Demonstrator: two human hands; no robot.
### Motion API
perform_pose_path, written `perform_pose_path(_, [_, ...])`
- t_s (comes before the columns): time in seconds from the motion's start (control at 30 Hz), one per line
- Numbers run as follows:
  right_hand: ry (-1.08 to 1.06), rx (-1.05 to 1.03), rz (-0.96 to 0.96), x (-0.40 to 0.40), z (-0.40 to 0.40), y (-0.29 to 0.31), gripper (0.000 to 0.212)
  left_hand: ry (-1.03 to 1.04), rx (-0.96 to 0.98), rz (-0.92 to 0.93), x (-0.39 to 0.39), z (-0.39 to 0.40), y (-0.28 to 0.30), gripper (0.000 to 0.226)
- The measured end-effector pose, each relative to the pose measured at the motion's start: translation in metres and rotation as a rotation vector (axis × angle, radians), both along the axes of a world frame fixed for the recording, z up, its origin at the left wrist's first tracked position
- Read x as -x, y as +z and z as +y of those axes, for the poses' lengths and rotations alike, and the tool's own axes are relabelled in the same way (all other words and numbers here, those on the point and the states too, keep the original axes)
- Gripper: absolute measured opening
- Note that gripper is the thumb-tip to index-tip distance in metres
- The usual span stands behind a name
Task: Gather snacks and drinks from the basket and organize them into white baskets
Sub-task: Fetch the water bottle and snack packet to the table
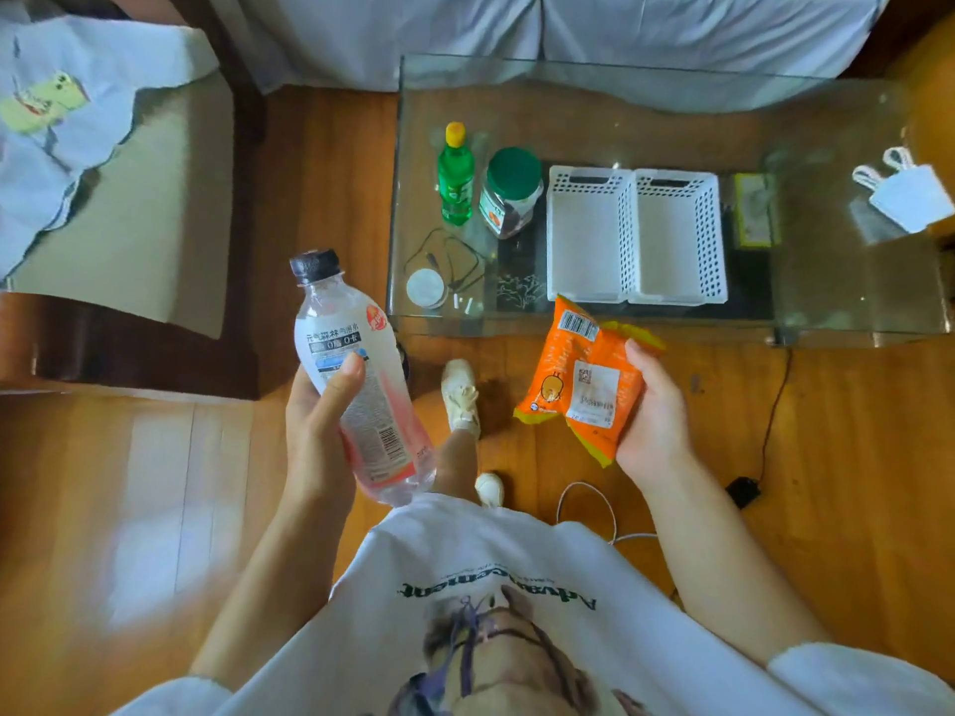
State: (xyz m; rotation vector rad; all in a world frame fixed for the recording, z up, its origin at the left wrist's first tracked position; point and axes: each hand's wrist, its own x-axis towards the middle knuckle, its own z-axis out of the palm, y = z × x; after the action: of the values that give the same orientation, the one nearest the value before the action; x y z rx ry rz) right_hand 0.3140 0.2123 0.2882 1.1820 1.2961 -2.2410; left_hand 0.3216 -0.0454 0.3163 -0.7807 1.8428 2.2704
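Note:
My left hand (pixel 323 431) grips a clear drink bottle (pixel 356 374) with a black cap and a pink-and-white label, held tilted above the wooden floor. In my right hand (pixel 653 410) is an orange snack packet (pixel 581 379), its top edge close to the front edge of the glass table (pixel 837 281). Two white perforated baskets stand side by side on that table, the left basket (pixel 586 240) and the right basket (pixel 672 240), both with nothing in them. The source basket is not in view.
On the table's left part stand a green soda bottle (pixel 455 178) and a green-lidded jar (pixel 509 198), with a black cable and a round white disc (pixel 426 287) in front. A white bag (pixel 909 196) lies at the right. An armchair (pixel 119 209) is at left; cables trail on the floor.

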Motion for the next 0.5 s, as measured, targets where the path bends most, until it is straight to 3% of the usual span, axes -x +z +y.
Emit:
perform_pose_path(0.2, [0.02, -0.054, -0.013, 0.096, -0.003, -0.013, 0.024, -0.061, 0.193, -0.041, 0.095, -0.001, -0.024, 0.079])
perform_pose_path(0.5, [0.207, -0.352, -0.117, 0.217, -0.014, -0.095, 0.006, -0.269, 0.448, -0.075, 0.225, 0.018, -0.1, 0.069])
